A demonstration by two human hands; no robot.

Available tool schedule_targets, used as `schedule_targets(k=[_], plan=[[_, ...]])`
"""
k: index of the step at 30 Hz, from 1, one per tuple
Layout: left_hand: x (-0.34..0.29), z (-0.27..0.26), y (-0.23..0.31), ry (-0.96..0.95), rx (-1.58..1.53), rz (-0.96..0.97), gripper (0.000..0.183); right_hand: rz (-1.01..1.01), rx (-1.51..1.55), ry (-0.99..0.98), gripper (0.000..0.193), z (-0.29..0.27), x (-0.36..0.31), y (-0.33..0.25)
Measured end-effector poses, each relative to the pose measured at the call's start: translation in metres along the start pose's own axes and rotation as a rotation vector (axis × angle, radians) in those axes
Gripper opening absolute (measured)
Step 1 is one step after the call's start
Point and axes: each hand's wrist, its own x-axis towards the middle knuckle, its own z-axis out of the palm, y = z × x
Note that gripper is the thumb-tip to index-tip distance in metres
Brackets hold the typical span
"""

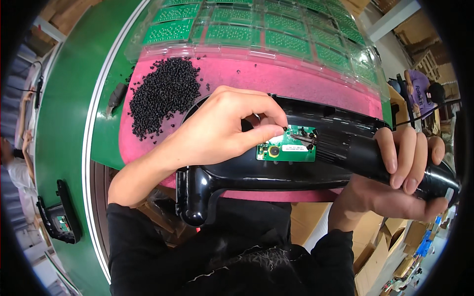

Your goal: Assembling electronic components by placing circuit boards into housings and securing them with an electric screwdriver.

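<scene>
Pink bench mat (296, 79): left hand (222, 128) pinches a button onto the green board (286, 148), right hand (405, 172) clamps the black housing (247, 172), several buttons seated.

Single head cam, fisheye, looks steeply down, close on hands over pink mat (306, 79).

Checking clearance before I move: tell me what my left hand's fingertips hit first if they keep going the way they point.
Probably the green circuit board in the black housing; the left hand fingertips already sit at its top edge.
</scene>
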Motion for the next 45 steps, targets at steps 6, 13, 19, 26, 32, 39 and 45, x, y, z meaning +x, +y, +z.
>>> schedule_targets(k=[6,13,19,26,32,39,45], plan=[[-0.002,-0.003,-0.001,0.004,0.002,0.065,0.008,-0.005,-0.049,-0.037,0.048,0.003,-0.002,0.007],[-0.004,-0.007,-0.006,-0.05,-0.002,0.057,0.008,-0.021,-0.088,-0.135,0.049,0.004,0.002,0.02],[-0.004,-0.013,-0.014,-0.008,0.241,0.144,0.014,0.152,-0.311,-0.278,0.061,-0.016,0.015,0.009],[-0.009,-0.013,-0.017,-0.029,0.396,0.097,0.025,0.173,-0.381,-0.14,0.061,-0.035,0.017,0.027],[-0.014,-0.017,-0.021,-0.169,0.516,0.034,0.037,0.201,-0.475,-0.107,0.059,-0.033,0.021,0.035],[-0.01,-0.022,-0.022,-0.184,0.616,0.03,0.041,0.287,-0.53,-0.203,0.058,-0.032,0.029,0.048],[-0.011,-0.03,-0.033,-0.188,0.633,0.011,0.04,0.219,-0.688,-0.203,0.058,-0.026,0.03,0.067]])
